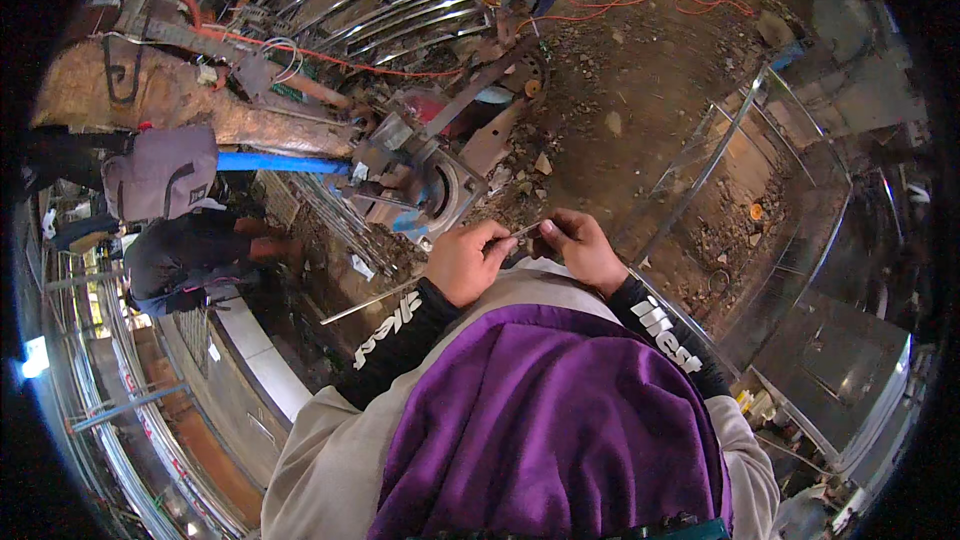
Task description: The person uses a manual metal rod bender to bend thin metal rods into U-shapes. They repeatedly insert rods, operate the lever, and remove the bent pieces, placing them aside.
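Both my hands are together in front of my body, fingers closed on a thin rod (370,301). My left hand (464,266) pinches it between thumb and forefinger. A straight length of rod sticks out past my left wrist, slanting down to the left; it appears to be the same piece, though the hand hides part of it. Close by, my right hand (586,252) has its thumb and fingers pressed together at the other end. Just beyond my left hand stands a metal machine with a curved base (448,186), like a cut-off saw.
Curved shiny metal tubes (410,15) lie at the far left, near an orange cord (612,6). A blue pipe (283,163) runs towards the machine. At left, a person in dark clothes (185,255) bends over. A shiny metal frame (722,143) stands right on the littered dirt floor.
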Demonstrator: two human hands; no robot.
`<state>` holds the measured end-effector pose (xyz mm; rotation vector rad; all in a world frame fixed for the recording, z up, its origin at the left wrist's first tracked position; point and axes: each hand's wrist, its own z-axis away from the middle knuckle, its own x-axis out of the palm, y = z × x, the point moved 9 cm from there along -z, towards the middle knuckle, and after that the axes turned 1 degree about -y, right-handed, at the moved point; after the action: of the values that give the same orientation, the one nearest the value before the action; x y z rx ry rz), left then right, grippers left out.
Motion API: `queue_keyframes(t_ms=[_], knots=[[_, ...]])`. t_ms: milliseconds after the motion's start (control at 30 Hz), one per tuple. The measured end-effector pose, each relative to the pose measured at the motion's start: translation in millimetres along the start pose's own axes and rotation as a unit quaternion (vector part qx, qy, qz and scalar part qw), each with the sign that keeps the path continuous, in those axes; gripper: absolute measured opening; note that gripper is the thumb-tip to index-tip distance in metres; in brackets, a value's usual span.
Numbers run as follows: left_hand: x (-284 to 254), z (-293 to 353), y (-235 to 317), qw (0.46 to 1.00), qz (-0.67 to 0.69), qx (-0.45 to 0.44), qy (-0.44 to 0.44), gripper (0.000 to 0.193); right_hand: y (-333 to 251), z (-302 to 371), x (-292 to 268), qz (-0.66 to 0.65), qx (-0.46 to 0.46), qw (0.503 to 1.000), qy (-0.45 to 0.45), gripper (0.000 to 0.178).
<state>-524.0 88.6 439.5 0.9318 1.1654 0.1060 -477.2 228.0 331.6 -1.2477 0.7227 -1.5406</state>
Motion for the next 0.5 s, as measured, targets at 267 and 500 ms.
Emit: queue_keyframes(t_ms=[267, 500], knots=[[-7.8, 31.7, -67.4, 0.995, 0.026, -0.09, -0.021, 0.026, 1.4, -20.6, 0.7, 0.087, -0.026, 0.993, 0.072, 0.026], [-26.4, 102.6, -172.2, 0.979, 0.029, -0.197, -0.053, 0.03, 35.8, -41.2, -14.3, -0.072, 0.093, 0.978, 0.175, 0.03]])
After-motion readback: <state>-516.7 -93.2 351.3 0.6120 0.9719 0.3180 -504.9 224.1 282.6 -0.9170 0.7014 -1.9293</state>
